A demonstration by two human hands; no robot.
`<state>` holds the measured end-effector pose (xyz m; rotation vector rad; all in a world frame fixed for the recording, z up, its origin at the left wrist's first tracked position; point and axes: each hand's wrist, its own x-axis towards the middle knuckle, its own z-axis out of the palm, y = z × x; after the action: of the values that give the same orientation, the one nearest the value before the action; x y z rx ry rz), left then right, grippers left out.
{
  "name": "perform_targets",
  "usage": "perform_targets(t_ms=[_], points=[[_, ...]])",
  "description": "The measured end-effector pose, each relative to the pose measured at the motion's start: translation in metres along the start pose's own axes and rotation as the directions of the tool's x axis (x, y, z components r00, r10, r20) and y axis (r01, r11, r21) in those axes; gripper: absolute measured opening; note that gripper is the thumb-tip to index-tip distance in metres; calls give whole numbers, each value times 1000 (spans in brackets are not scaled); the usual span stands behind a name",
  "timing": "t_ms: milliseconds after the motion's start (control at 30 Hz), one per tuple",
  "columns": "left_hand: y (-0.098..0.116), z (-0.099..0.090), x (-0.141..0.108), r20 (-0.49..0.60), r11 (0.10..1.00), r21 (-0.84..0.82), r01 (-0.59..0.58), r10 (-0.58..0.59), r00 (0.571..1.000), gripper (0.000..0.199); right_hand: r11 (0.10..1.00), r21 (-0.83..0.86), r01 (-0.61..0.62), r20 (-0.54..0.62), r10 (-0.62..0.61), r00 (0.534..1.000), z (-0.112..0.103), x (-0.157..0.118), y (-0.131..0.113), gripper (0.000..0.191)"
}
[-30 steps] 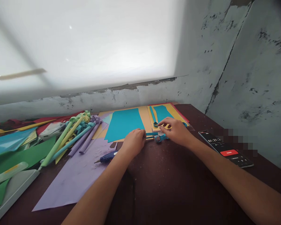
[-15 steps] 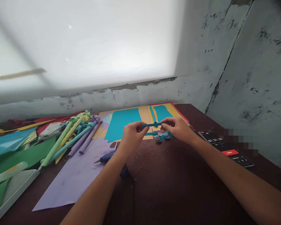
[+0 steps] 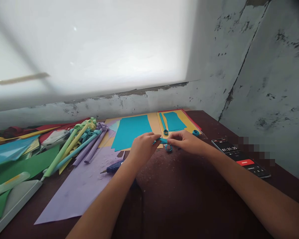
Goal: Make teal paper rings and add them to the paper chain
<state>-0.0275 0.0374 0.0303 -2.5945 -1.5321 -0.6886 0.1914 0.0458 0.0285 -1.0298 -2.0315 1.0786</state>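
Note:
Between my two hands a short blue paper strip point(image 3: 162, 140) is pinched. My left hand point(image 3: 145, 145) grips its left end, and my right hand point(image 3: 183, 142) has its fingers closed at the right end. Just below the strip a small blue paper ring point(image 3: 168, 148) lies on the table. Another blue paper ring point(image 3: 195, 133) sits beyond my right hand. A rolled blue paper tube point(image 3: 162, 122) with a ring at its near end lies behind the strip. Blue paper sheets point(image 3: 133, 130) are spread left of it, with smaller blue pieces point(image 3: 174, 121) to its right.
Left of my hands, a glue gun point(image 3: 113, 168) rests by a purple sheet point(image 3: 69, 192). Several coloured paper tubes point(image 3: 64, 149) with curled ends are piled beyond it. At the right lies a phone point(image 3: 240, 157) showing a timer. The wall point(image 3: 129, 101) closes off the back.
Both hands have come down slightly towards the table with the blue strip, now tilted. A blue ring now shows at the right, beyond my right hand; one ring remains below the strip.

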Motion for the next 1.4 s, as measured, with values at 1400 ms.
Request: perform_targets(t_ms=[1400], points=[[15, -7, -5, 118, 998, 44, -54, 49, 992, 31, 966, 259, 2, -66, 16, 998, 28, 3, -4, 57]])
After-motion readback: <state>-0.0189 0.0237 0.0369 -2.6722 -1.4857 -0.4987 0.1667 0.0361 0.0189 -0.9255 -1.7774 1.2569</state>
